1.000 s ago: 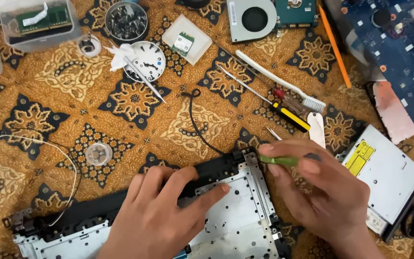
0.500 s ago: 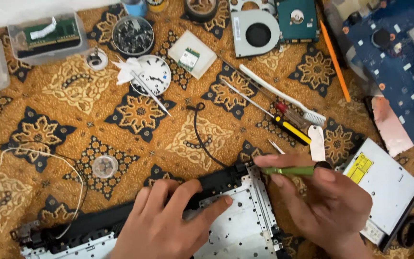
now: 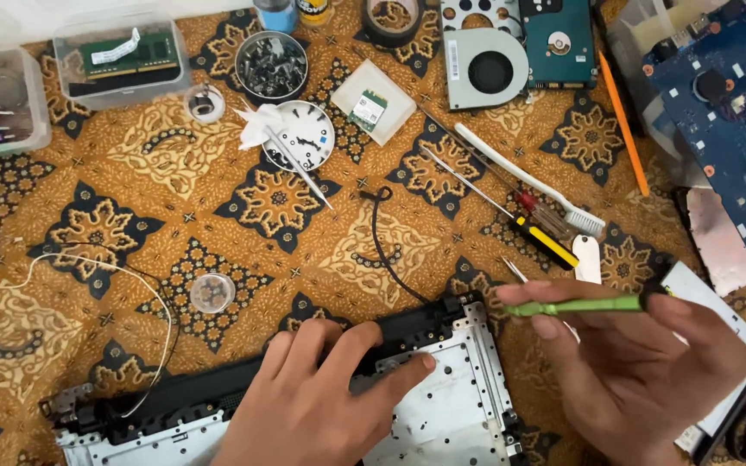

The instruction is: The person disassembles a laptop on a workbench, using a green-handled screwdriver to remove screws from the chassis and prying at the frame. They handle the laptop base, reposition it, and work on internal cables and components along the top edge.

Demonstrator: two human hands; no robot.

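My left hand lies flat on a laptop chassis part, a black frame with a silver metal plate, at the bottom centre. Its fingers rest along the black top edge. My right hand holds a thin green-handled tool level between thumb and fingers, just right of the chassis corner. A black cable runs from the frame up across the patterned cloth.
A yellow-and-black screwdriver, white toothbrush, fan, hard drive, blue motherboard and silver optical drive lie right. Screw dishes, a small lid, a white wire and clear boxes lie left.
My right hand has lifted the green tool slightly and turned it level, away from the chassis corner. The camera view has tilted up, showing more of the far items. My left hand stays put.
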